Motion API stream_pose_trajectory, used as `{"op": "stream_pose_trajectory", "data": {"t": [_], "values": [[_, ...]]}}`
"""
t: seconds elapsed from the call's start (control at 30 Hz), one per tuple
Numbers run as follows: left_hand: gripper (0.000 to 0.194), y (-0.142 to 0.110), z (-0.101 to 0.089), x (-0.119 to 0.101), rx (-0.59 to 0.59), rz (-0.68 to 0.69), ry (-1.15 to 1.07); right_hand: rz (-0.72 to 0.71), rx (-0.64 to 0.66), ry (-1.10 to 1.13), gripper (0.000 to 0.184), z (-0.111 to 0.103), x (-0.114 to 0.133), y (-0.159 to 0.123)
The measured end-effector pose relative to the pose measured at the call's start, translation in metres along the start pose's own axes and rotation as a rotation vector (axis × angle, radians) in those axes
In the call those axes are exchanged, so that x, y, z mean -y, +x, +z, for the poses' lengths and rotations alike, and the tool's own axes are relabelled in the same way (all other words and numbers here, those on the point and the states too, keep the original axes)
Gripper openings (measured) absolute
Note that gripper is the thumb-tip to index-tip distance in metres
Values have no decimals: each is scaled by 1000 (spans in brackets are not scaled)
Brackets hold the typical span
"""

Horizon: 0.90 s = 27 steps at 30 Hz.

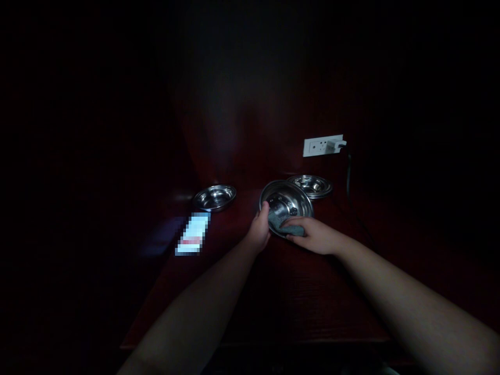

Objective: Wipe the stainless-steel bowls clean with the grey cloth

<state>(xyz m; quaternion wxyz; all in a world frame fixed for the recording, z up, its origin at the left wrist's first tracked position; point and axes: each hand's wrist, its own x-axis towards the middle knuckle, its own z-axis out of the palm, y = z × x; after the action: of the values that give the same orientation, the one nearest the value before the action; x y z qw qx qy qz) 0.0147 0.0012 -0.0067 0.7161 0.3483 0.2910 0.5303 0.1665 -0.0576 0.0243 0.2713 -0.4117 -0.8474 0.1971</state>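
My left hand (260, 229) grips the left rim of a shiny metal bowl (292, 197), thumb over the edge. The bowl is tilted so that its inside faces me. Pressed against its lower inner wall is a grey-green cloth (279, 223), pinched in my right hand (310, 235). Behind the bowl, on the right, several stacked metal dishes (318, 186) are partly hidden by it. Another shallow metal bowl (214, 198) sits alone on the left of the table.
A lit phone (193, 234), its screen blurred out, lies near the left bowl. The dark red table (304, 302) meets a wall at the back. On that wall is a white socket panel (322, 146) with a plugged-in adapter and a hanging cable (349, 174). Surroundings are very dark.
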Motion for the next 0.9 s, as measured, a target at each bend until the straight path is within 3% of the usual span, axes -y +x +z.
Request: {"op": "stream_pose_trajectory", "data": {"t": [0.53, 0.9], "values": [[51, -4, 2, -3, -7, -20, -28, 2, -9, 3, 26, 0, 3, 0], [44, -13, 6, -9, 113, -17, -69, -21, -4, -6, 28, 1, 0, 0]]}}
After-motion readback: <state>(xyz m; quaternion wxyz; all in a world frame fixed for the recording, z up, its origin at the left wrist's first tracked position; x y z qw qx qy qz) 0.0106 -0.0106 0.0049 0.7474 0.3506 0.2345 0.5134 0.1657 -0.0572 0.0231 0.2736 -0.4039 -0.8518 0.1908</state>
